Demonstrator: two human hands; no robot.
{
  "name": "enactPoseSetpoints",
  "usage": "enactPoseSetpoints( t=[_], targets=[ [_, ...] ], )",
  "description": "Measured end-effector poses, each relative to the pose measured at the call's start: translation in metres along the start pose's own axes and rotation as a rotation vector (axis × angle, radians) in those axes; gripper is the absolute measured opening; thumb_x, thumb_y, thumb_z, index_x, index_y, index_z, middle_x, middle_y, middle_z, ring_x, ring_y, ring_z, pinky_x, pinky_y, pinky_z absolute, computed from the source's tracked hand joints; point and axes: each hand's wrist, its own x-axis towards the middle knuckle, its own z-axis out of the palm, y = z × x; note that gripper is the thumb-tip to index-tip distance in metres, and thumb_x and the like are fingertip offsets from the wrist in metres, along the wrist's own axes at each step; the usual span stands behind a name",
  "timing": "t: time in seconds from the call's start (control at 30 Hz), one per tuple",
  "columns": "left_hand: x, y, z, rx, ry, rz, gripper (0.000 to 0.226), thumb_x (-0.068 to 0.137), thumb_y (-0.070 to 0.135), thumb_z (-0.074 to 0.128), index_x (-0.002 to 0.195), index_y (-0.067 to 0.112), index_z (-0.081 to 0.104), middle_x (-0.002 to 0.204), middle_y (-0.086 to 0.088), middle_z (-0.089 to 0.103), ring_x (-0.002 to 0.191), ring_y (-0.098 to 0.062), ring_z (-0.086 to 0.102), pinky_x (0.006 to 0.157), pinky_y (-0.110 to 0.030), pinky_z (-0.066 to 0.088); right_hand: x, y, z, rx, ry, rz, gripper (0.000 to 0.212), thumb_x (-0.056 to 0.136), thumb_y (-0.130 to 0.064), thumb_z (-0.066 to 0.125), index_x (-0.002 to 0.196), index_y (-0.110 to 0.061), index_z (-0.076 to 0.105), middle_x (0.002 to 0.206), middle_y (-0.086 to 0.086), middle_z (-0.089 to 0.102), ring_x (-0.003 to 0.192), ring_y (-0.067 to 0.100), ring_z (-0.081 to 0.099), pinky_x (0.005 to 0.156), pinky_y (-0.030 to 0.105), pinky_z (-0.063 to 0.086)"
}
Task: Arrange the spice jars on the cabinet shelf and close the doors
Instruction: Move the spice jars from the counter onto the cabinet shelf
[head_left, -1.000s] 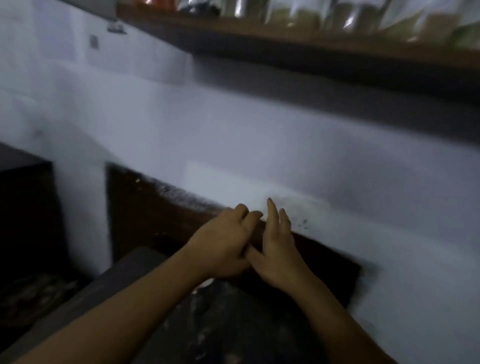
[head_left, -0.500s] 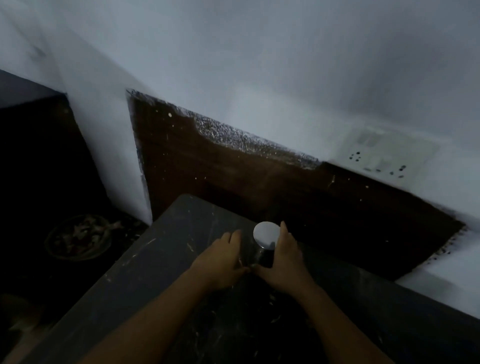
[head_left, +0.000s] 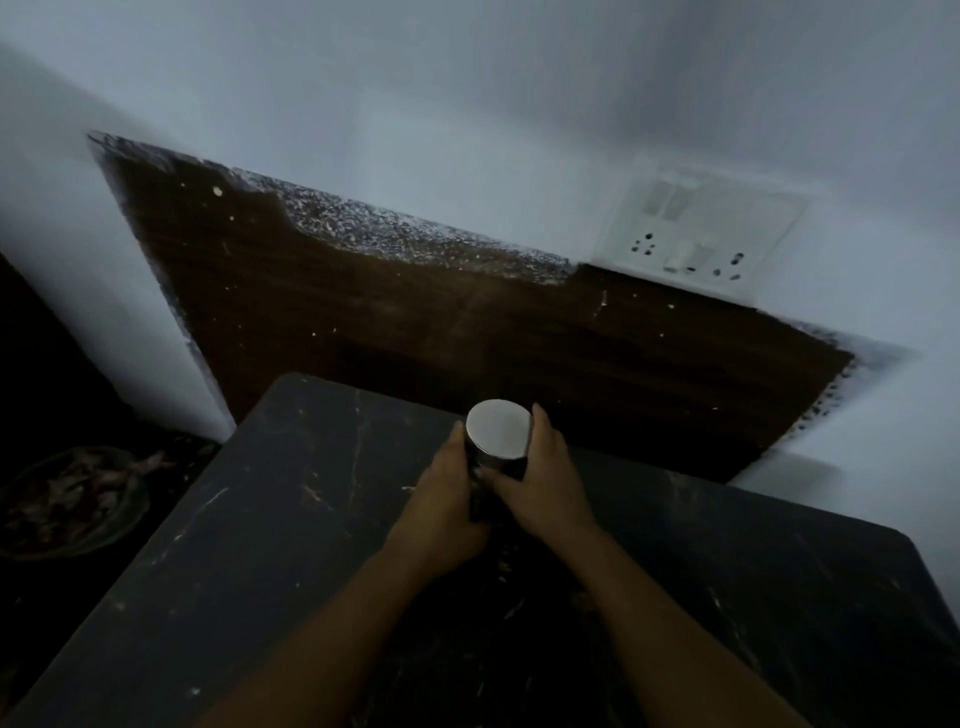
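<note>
the left hand (head_left: 444, 501) and the right hand (head_left: 548, 483) cup one jar (head_left: 497, 430) between them, fingers (head_left: 537, 418) curled round its dark sides, its pale lid level with the fingertips; the two-sided hold likely steadies it for a lift to the shelf (not in view). under the fingers lies a dark, scratched worktop (head_left: 249, 519). far left of them sits a bowl (head_left: 67, 499), lower down; beyond the fingertips a brown panel (head_left: 415, 332), and up right a socket plate (head_left: 696, 234) on the pale wall (head_left: 467, 104).
</note>
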Motion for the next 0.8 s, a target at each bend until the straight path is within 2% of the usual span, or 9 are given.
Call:
enactPoseSetpoints(
  t=[0.07,0.17,0.23,0.3,0.4,0.57,0.67,0.73,0.8],
  targets=[
    [-0.002,0.022,0.001,-0.032,0.047,0.026,0.106,0.067,0.025,0.079,0.147,0.027,0.01,0.146,0.006,0.035,0.135,-0.011,0.034,0.107,-0.042,0.039,-0.008,-0.011,-0.022,0.06,0.085,0.028,0.106,0.063,-0.054,0.076,0.146,-0.026,0.017,0.144,0.0,0.03,0.131,0.02,0.037,0.099,0.034,0.04],
    [-0.005,0.062,0.008,-0.062,0.148,0.108,0.114,0.064,0.036,0.081,0.148,0.019,0.005,0.147,0.002,0.031,0.136,-0.013,0.035,0.105,-0.042,0.042,-0.026,-0.033,-0.059,0.114,0.175,-0.023,0.094,0.05,-0.07,0.073,0.127,-0.026,0.041,0.116,-0.008,0.043,0.107,0.008,0.051,0.074,0.016,0.044],
    [-0.007,0.096,0.013,-0.111,0.238,0.142,0.112,0.063,0.039,0.081,0.147,0.015,0.01,0.145,-0.001,0.033,0.133,-0.013,0.038,0.102,-0.041,0.046,-0.041,-0.047,-0.088,0.182,0.202,-0.09,0.086,0.046,-0.075,0.068,0.115,-0.03,0.044,0.113,-0.009,0.046,0.095,0.002,0.053,0.067,0.012,0.044],
    [-0.011,0.132,0.014,-0.222,0.303,0.159,0.104,0.06,0.041,0.081,0.142,0.03,0.018,0.139,0.003,0.041,0.124,-0.007,0.048,0.092,-0.032,0.053,-0.058,-0.058,-0.119,0.272,0.2,-0.164,0.07,0.051,-0.073,0.069,0.106,-0.038,0.043,0.113,-0.009,0.047,0.093,0.001,0.055,0.061,0.011,0.048],
    [-0.021,0.183,0.013,-0.411,0.295,0.193,0.087,0.054,0.035,0.082,0.117,0.055,0.025,0.122,0.011,0.051,0.102,0.002,0.061,0.07,-0.018,0.055,-0.085,-0.065,-0.173,0.482,0.063,-0.248,0.053,0.062,-0.053,0.073,0.107,-0.047,0.046,0.117,-0.008,0.056,0.099,0.007,0.062,0.066,0.017,0.054],
    [-0.028,0.257,0.024,-0.558,0.167,0.325,0.065,0.058,0.02,0.075,0.106,0.031,0.032,0.111,-0.003,0.055,0.091,-0.003,0.067,0.067,-0.016,0.054,-0.131,-0.057,-0.247,0.592,-0.184,-0.326,0.078,0.068,-0.022,0.076,0.133,-0.037,0.037,0.12,-0.014,0.064,0.111,0.006,0.061,0.082,0.017,0.051],
    [-0.034,0.296,0.035,-0.547,0.089,0.371,0.062,0.059,0.037,0.068,0.114,0.029,0.04,0.121,-0.009,0.048,0.105,-0.013,0.061,0.083,-0.026,0.054,-0.156,-0.052,-0.276,0.613,-0.023,-0.351,0.08,0.066,-0.018,0.082,0.131,-0.039,0.041,0.117,-0.016,0.065,0.108,0.006,0.062,0.08,0.018,0.052],
    [-0.037,0.325,0.048,-0.465,0.093,0.433,0.061,0.069,0.039,0.063,0.124,0.033,0.041,0.124,-0.003,0.044,0.113,-0.009,0.053,0.094,-0.022,0.048,-0.174,-0.05,-0.302,0.608,0.126,-0.352,0.08,0.056,-0.032,0.085,0.121,-0.052,0.043,0.116,-0.018,0.064,0.107,0.006,0.062,0.081,0.022,0.054],
    [-0.04,0.354,0.06,-0.439,0.079,0.489,0.062,0.082,0.04,0.061,0.135,0.032,0.032,0.123,0.001,0.048,0.11,0.0,0.054,0.089,-0.017,0.049,-0.192,-0.051,-0.328,0.578,0.233,-0.352,0.084,0.044,-0.049,0.081,0.115,-0.058,0.039,0.121,-0.017,0.06,0.109,0.009,0.06,0.083,0.024,0.055]
  ],
)
